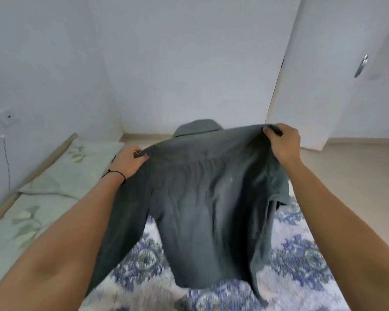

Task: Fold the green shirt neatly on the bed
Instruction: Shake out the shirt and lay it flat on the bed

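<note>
Green shirt (195,198): dark grey-green, collared, held up in the air above the bed, back panel toward the camera, collar at the far top, hem hanging down near the blanket; sleeves drooping at left and right. Left hand (127,162): closed, pinching the shirt's left shoulder; thin black band at the wrist. Right hand (283,142): closed, gripping the right shoulder, held higher and farther than the left. Bed blanket (301,254): white with blue floral pattern, under the shirt, near and right. Pale green leaf-print pillow (76,167): at left, beside the wall. White wardrobe door (312,75): far right, standing ajar. Motion blur softens the fabric's detail.
</note>
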